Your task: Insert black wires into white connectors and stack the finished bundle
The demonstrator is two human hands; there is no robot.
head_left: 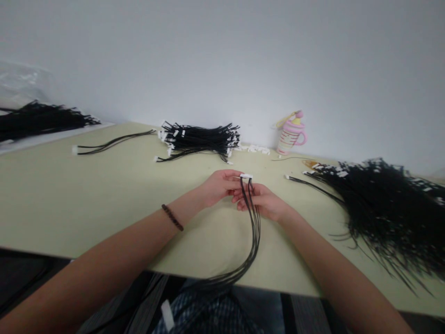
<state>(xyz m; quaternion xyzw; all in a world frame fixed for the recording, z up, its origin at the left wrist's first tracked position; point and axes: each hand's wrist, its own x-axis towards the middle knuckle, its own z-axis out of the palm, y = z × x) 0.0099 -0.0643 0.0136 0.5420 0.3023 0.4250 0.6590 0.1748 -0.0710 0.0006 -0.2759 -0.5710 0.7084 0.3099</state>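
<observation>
A wiring harness (256, 232) of several thin black wires, with a white connector (246, 176) at its top end, is held between my two hands over the table. My left hand (222, 186) is closed, its fingertips pinching the connector from the left. My right hand (262, 200) is closed around the wires just below the connector. From there the wires curve down over the table's front edge towards my lap. The exact finger contact behind the wires is partly hidden.
A stack of black harnesses (201, 139) lies by the wall, with loose white connectors (255, 149) beside it. A pink cup (291, 137) stands there. A large wire pile (392, 208) covers the right; another bundle (38, 119) lies far left. A single harness (111, 141) lies left of the stack.
</observation>
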